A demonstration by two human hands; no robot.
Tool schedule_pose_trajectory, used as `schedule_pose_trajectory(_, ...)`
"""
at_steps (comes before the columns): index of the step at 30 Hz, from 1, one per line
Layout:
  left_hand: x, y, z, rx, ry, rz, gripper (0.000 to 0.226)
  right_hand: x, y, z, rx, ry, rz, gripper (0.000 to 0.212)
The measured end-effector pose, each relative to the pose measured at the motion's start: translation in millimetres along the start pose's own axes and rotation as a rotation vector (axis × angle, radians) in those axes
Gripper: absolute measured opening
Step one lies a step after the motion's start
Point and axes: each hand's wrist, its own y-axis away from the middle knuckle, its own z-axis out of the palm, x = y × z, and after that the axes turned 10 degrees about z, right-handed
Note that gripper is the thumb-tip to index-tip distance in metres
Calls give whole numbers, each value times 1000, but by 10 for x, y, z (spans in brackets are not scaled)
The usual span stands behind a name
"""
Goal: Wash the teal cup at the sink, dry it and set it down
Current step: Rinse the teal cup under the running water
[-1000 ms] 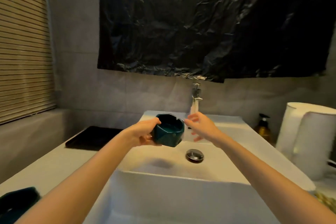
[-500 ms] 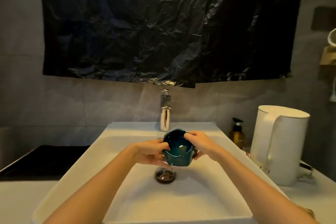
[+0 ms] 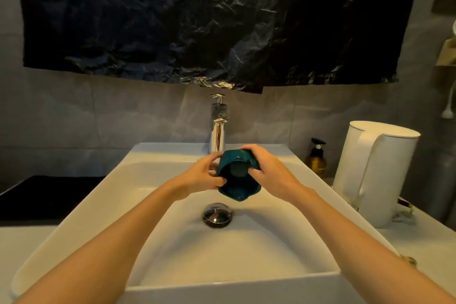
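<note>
From the left, the teal cup point(image 3: 238, 180) is pinched by the left hand point(image 3: 201, 176), whose fingers are curled against its side. From the right it is gripped by the right hand point(image 3: 269, 175), whose fingers are wrapped over its top. The cup is held tipped, notched rim lowest, over the sink point(image 3: 172, 153), just in front of the tap point(image 3: 218, 131) and above the drain plug point(image 3: 218, 215). Whether water is running cannot be told.

Washing seems to be the step in hand. The cup is best turned between both grips so that every face gets rubbed, and kept low over the basin, since wet glaze is likely slippery.

At the left a black mat point(image 3: 44, 195) is laid beside the pale counter point(image 3: 24, 242). At the right an amber pump bottle point(image 3: 315, 160) and a white kettle point(image 3: 377, 173) are stood. A black plastic sheet point(image 3: 197, 20) is hung on the grey tiled wall.
</note>
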Motion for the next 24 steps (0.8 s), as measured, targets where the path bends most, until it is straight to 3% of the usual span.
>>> schedule_pose_trajectory(6, -59, -55, 55, 180, -222, 313, 67, 0, 34, -10, 147, 95, -102, 50)
schedule_pose_trajectory(13, -11, -18, 72, 219, -294, 367, 67, 6, 37, 8, 250, 178, -200, 53)
schedule_pose_trajectory(16, -7, -5, 54, 188, -226, 282, 63, -11, 19, 7, 196, 49, -96, 43)
schedule_pose_trajectory(20, 58, 30, 99, 121, 61, 4, 44, 10, -2, 44, 12, -185, 126, 25)
schedule_pose_trajectory(24, 54, 8, 61, 157, 193, -146, 37, -26, -46, 68, -4, -279, 216, 17)
